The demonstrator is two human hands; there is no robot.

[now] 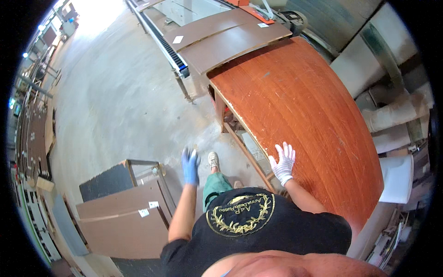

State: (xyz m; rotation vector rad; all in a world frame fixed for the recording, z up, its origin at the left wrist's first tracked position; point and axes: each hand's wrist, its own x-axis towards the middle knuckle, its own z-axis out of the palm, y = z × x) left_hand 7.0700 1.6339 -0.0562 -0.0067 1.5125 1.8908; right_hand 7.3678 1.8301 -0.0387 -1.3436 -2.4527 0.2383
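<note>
My left hand (190, 167), in a blue-grey glove, hangs over the floor beside my leg with its fingers apart and nothing in it. A white knitted glove with stripes covers my right hand (284, 162). Its fingers are spread at the left edge of the reddish-brown wooden tabletop (295, 106), and it appears to rest there. Past the far end of this tabletop lie brown panels (235, 41) with small white labels. To the lower left, more brown panels (122, 221) lie on a stack, nearest to my left hand.
A roller conveyor (159, 37) with a blue end runs along the far panels. A dark board on a frame (108, 181) stands at left. Pipes and a motor (294, 19) line the right side. Grey concrete floor (115, 106) stretches to the far left.
</note>
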